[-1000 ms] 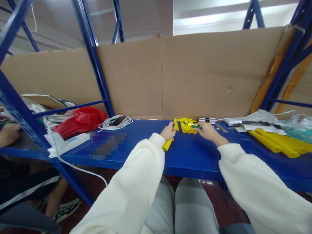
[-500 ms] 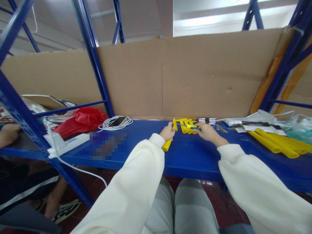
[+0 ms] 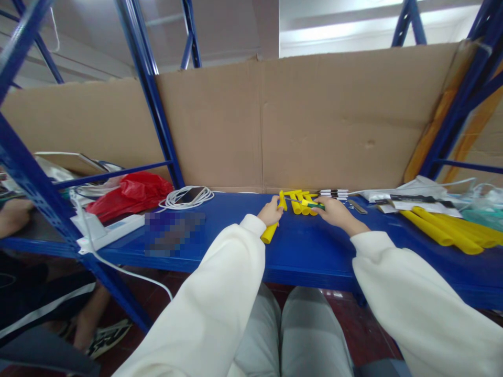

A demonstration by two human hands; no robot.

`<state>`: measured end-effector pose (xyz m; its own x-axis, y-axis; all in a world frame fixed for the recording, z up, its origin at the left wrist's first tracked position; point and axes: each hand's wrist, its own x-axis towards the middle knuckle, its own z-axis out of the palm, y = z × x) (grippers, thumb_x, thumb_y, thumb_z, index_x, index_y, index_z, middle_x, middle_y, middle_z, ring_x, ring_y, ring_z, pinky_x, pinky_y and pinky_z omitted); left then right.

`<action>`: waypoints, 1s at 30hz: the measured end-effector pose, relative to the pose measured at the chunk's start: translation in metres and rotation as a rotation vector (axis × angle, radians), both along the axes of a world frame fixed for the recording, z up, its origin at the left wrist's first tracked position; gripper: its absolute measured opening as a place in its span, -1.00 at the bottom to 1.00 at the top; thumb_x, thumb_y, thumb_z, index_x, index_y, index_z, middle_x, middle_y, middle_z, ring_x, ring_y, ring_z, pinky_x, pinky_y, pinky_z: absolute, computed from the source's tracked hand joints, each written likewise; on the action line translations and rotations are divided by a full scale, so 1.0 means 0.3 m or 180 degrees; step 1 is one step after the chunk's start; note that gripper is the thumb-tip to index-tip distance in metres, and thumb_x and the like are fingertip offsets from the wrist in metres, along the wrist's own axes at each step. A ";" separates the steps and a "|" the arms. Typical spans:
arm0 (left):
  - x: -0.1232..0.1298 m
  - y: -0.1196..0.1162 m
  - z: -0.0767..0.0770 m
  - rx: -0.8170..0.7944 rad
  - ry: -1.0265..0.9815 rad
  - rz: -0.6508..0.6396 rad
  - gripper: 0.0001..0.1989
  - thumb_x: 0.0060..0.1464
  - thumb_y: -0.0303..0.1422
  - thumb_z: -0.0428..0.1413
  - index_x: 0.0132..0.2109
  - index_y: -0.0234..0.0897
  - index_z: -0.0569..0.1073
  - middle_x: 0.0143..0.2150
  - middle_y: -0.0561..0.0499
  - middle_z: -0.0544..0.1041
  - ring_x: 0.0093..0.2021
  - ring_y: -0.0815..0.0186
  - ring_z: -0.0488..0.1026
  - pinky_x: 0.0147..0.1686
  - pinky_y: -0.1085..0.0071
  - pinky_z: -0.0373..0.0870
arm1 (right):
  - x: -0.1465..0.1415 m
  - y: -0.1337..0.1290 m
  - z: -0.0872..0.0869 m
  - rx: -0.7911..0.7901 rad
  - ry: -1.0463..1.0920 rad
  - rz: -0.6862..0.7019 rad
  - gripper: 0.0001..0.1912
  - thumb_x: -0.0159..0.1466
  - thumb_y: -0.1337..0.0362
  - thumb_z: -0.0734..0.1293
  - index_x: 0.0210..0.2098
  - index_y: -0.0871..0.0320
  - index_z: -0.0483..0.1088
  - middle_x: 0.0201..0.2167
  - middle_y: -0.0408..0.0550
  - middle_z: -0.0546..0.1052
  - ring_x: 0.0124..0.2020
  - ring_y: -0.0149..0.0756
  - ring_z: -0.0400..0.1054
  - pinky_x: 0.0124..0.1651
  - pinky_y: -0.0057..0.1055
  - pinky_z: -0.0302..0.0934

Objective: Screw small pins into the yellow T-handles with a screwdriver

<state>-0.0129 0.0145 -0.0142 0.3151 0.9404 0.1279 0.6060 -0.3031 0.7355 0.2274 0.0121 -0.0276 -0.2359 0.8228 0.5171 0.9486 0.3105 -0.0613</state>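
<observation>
My left hand (image 3: 270, 212) is wrapped round a yellow tube-shaped piece (image 3: 269, 234), whose wider head shows above the fingers. In my right hand (image 3: 330, 210) is a screwdriver with a yellow and green handle (image 3: 313, 205); its thin shaft points left and meets the head of the held yellow piece. Several similar yellow pieces (image 3: 301, 208) lie behind the screwdriver on the blue table (image 3: 310, 256). The exact contact at the screwdriver's tip is too small to make out.
Yellow tubes (image 3: 444, 230) lie at the right near plastic bags. Black-and-white items (image 3: 333, 194) and a metal strip (image 3: 357, 207) are at the back. To the left are a coiled white cable (image 3: 168, 201), a phone, a red bag (image 3: 131, 193) and a power strip. A person sits far left.
</observation>
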 end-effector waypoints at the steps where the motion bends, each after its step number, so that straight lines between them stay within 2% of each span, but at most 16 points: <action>1: 0.000 -0.001 0.001 -0.0022 -0.0013 -0.0002 -0.58 0.30 -0.47 -0.04 0.26 -0.32 0.15 0.00 -0.22 0.59 -0.65 0.49 0.38 -0.53 0.48 0.44 | 0.000 0.000 0.000 -0.0006 0.0004 0.0003 -0.70 0.32 0.26 0.28 -0.04 0.24 0.53 -0.04 0.21 0.60 -0.03 -0.03 0.51 0.04 -0.23 0.34; 7: -0.001 -0.005 0.006 -0.0067 -0.0052 0.0002 -0.59 0.30 -0.47 -0.04 0.25 -0.29 0.14 0.00 -0.20 0.59 -0.65 0.50 0.38 -0.55 0.52 0.42 | 0.005 0.003 -0.004 0.0126 0.0003 0.0069 -0.73 0.31 0.25 0.30 -0.07 0.17 0.54 -0.06 0.14 0.62 -0.06 -0.07 0.52 0.02 -0.26 0.35; 13: -0.001 0.002 0.001 -0.0058 -0.0038 0.0023 -0.58 0.29 -0.47 -0.03 0.26 -0.30 0.14 0.00 -0.21 0.60 -0.64 0.49 0.40 -0.54 0.52 0.43 | 0.006 0.004 -0.004 0.0111 0.0036 0.0097 -0.71 0.31 0.26 0.30 -0.05 0.20 0.54 -0.05 0.18 0.61 -0.05 -0.05 0.52 0.03 -0.21 0.35; 22: -0.002 0.002 0.004 -0.0047 0.0007 -0.0005 -0.56 0.31 -0.47 -0.05 0.29 -0.35 0.12 0.02 -0.26 0.59 -0.62 0.45 0.43 -0.52 0.47 0.44 | 0.003 0.004 -0.002 0.0081 -0.0003 0.0095 -0.72 0.31 0.26 0.30 -0.05 0.20 0.54 -0.06 0.17 0.61 -0.05 -0.07 0.52 0.02 -0.25 0.34; 30: -0.002 0.010 -0.006 0.0056 0.0073 -0.0029 -0.58 0.30 -0.46 -0.06 0.27 -0.34 0.14 -0.01 -0.25 0.60 -0.60 0.42 0.46 -0.51 0.46 0.45 | 0.006 0.005 0.002 0.0166 0.0090 0.0198 -0.76 0.24 0.28 0.34 -0.12 0.19 0.52 -0.13 0.15 0.61 -0.12 -0.06 0.52 -0.06 -0.25 0.34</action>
<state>-0.0137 0.0177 -0.0161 0.3267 0.9351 0.1371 0.6197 -0.3214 0.7160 0.2293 0.0136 -0.0271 -0.2705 0.7787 0.5661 0.9254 0.3724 -0.0699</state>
